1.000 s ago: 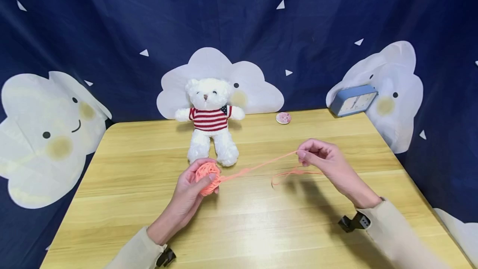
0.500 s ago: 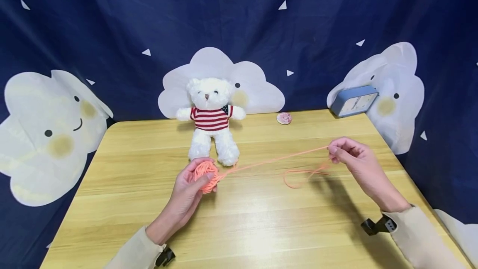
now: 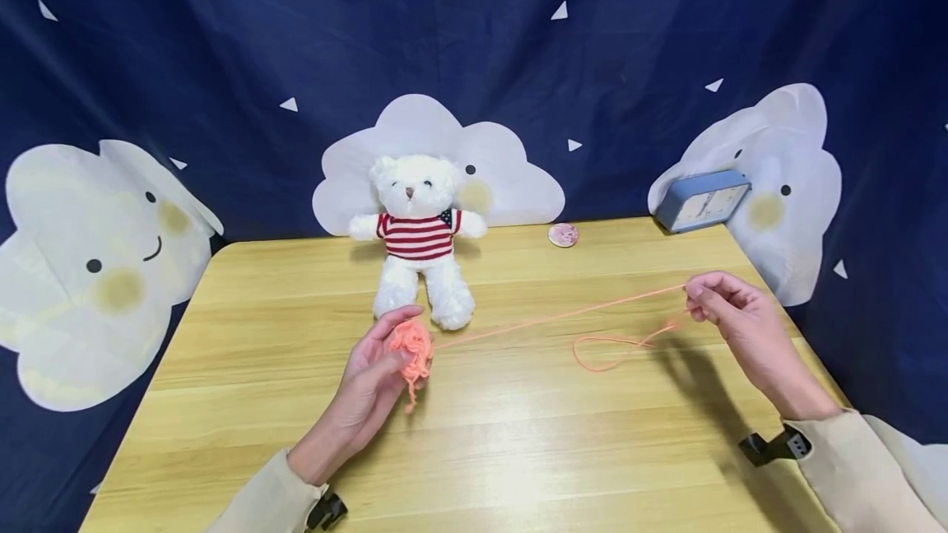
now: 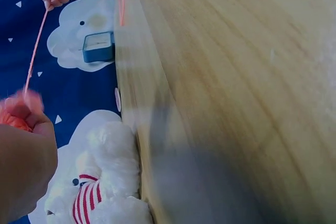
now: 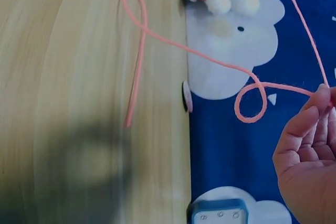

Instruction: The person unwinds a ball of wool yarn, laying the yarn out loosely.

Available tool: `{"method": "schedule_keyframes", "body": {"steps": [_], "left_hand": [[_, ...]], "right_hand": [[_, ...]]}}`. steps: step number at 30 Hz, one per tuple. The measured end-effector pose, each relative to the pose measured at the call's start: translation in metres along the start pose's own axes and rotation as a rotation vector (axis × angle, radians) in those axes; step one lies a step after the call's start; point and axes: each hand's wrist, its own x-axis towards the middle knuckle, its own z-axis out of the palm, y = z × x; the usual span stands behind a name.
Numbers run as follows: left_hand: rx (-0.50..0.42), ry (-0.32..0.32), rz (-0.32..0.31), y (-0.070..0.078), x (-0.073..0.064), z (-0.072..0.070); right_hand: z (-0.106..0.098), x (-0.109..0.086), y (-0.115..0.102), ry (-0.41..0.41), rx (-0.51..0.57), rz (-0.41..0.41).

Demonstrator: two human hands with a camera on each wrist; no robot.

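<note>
My left hand (image 3: 370, 373) holds a small ball of coral-orange yarn (image 3: 411, 345), its thumb across the front and fingers behind. A short tangled bit dangles below the ball. From it a strand (image 3: 555, 317) runs taut to the right. At the right side of the table my right hand (image 3: 744, 327) pinches that strand between thumb and fingertips, raised above its own shadow. Past the pinch, the loose tail (image 5: 139, 45) hangs in loops and reaches down over the wood, as the right wrist view shows.
A white teddy bear (image 3: 415, 245) in a striped sweater sits just behind the left hand. A round pink badge (image 3: 564, 234) lies near the back edge. At the back right corner stands a blue clock (image 3: 704, 200). A dark blue cloud-print curtain (image 3: 504, 39) surrounds the wooden table (image 3: 474, 451).
The right hand has moved right, drawing the strand longer. The left hand has stayed nearly in place; the ball has turned in it and a tangled bit now hangs down. The tail has shifted right.
</note>
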Motion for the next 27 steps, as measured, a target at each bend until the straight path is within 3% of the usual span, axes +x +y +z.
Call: {"method": "schedule_keyframes", "body": {"steps": [5, 10, 19, 27], "left_hand": [[-0.083, -0.040, -0.011, 0.003, -0.002, -0.005], [-0.126, -0.078, -0.020, 0.004, -0.002, -0.008], [0.043, 0.061, -0.075, 0.003, 0.001, -0.003], [0.112, 0.109, -0.094, 0.007, 0.002, 0.001]], "right_hand": [[-0.012, 0.003, 0.007, 0.050, -0.012, 0.013], [-0.026, 0.001, 0.017, 0.071, -0.158, 0.046], [-0.039, -0.005, 0.039, -0.109, -0.377, 0.252], [-0.023, -0.004, 0.049, -0.144, -0.535, 0.344]]}}
